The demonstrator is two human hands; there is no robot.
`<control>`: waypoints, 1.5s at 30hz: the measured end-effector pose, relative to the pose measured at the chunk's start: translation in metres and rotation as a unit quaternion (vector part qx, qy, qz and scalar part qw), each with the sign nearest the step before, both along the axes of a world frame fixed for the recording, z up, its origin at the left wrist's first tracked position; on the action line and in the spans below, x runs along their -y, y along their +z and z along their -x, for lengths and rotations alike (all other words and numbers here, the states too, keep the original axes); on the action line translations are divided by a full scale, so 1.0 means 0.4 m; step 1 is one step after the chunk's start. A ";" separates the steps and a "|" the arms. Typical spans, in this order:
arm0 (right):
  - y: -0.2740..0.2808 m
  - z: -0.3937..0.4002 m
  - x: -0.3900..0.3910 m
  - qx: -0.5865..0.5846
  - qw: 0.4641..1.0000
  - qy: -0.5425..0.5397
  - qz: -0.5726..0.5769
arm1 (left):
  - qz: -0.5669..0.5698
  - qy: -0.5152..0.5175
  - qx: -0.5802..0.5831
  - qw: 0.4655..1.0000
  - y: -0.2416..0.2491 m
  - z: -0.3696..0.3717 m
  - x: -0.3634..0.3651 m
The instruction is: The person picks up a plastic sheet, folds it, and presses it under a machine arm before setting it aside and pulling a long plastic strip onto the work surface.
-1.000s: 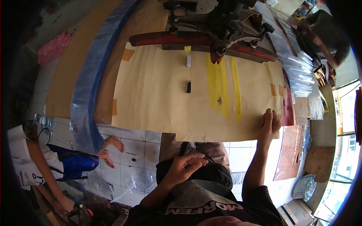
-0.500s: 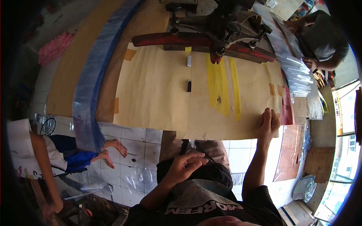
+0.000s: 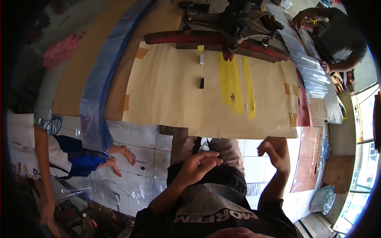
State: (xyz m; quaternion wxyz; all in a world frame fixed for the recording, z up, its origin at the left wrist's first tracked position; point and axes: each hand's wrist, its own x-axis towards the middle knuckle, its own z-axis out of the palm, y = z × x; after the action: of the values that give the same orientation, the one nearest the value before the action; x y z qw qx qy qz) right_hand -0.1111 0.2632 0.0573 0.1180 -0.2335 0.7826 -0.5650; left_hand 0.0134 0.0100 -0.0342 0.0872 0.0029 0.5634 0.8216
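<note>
My left hand (image 3: 200,166) hovers over my lap with its fingers loosely bent and the thumb apart; nothing shows between them. Just below the front right edge of a large tan paper sheet (image 3: 166,95) is my right hand (image 3: 276,152), its fingers curled in. Whether anything is inside that curl is hidden. The sheet carries yellow tape strips (image 3: 231,91), brown tape pieces at its sides, a small black block (image 3: 202,82) and a small white block (image 3: 201,59). Over its far edge lies a dark red metal bar (image 3: 182,37) of a clamp-like machine (image 3: 234,27).
Blue-tinted plastic film (image 3: 97,91) runs along the left of the table, and clear plastic film (image 3: 307,67) along the right. A co-worker (image 3: 337,39) handles material at the far right. Another person (image 3: 24,146) is at the left, near bare feet (image 3: 125,154) on the tiles.
My right hand has come off the sheet's front right corner, drawn back toward me and curled its fingers. My left hand has barely moved. The co-worker's far hand has lifted.
</note>
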 end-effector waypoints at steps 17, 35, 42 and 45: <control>-0.009 -0.026 0.017 0.136 0.985 0.104 -0.009 | -0.124 -0.003 0.000 0.992 0.053 0.058 -0.123; 0.116 0.303 0.227 0.172 0.972 -0.014 0.159 | 0.113 -0.333 -0.090 0.932 0.011 -0.026 0.046; 0.151 0.322 0.238 0.139 0.958 0.068 0.243 | 0.168 -0.212 -0.069 0.960 -0.020 -0.011 0.056; 0.144 0.326 0.232 0.136 0.953 0.080 0.258 | 0.179 -0.201 -0.052 0.962 -0.010 0.002 0.056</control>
State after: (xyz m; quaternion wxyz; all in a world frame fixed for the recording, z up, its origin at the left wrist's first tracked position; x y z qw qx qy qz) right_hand -0.2414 0.1706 0.1150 0.2035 -0.2389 0.5652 -0.7629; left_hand 0.0126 -0.0123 -0.0382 0.2200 0.1433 0.6930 0.6714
